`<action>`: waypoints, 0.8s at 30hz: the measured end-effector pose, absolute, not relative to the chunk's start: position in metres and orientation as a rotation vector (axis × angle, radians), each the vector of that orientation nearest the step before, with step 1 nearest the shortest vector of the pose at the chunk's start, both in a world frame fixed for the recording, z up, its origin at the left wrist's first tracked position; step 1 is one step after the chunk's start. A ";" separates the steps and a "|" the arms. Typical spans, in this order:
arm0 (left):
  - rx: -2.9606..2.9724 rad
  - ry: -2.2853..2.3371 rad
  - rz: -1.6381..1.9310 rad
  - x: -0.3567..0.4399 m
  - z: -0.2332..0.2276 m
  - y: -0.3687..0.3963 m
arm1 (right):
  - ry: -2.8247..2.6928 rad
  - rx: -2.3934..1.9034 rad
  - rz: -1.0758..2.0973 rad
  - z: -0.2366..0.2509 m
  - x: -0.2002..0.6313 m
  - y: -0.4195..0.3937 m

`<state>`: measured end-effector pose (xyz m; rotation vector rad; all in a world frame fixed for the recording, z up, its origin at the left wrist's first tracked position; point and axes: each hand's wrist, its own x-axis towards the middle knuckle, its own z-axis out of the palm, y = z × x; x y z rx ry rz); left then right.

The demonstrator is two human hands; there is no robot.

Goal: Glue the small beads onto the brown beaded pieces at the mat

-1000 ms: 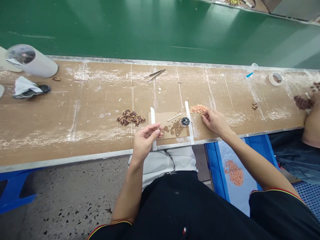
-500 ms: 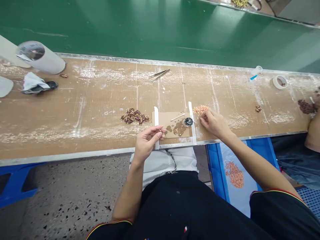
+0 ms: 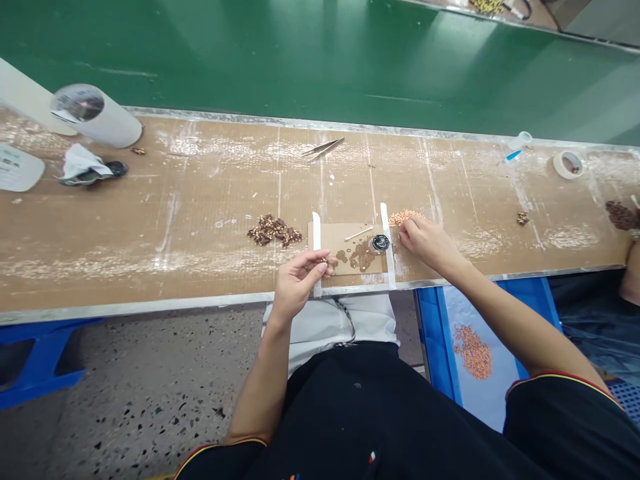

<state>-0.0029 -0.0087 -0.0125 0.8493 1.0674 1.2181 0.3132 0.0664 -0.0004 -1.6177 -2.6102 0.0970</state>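
Slightly leftward, toward the dark-topped pot (image 3: 381,243), the right hand (image 3: 425,241) is shifted from a second ago. Near the brown pile (image 3: 273,231), a small piece (image 3: 325,261) is pinched in the left hand (image 3: 295,283); a swab (image 3: 359,234) is laid on cardboard (image 3: 345,230); beside the orange pile (image 3: 403,217), the right hand is bunched, whether around anything cannot be told.

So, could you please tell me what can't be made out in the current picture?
Head view, the piece in the left hand: too small and partly covered by that hand to tell its shape.
Head view, whether the right hand pinches anything by the orange pile: the hand itself hides this.
Head view, the co-worker's arm: cut off by the right edge.
Head view, print on the white container: too small, too blurred.
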 end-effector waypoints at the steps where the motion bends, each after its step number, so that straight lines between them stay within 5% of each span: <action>1: 0.852 1.070 1.219 -0.003 -0.012 -0.009 | -2.617 -1.619 0.088 0.000 0.312 0.067; 24: 0.878 1.010 1.227 -0.002 -0.018 -0.010 | -2.466 -1.590 0.770 0.045 0.303 0.058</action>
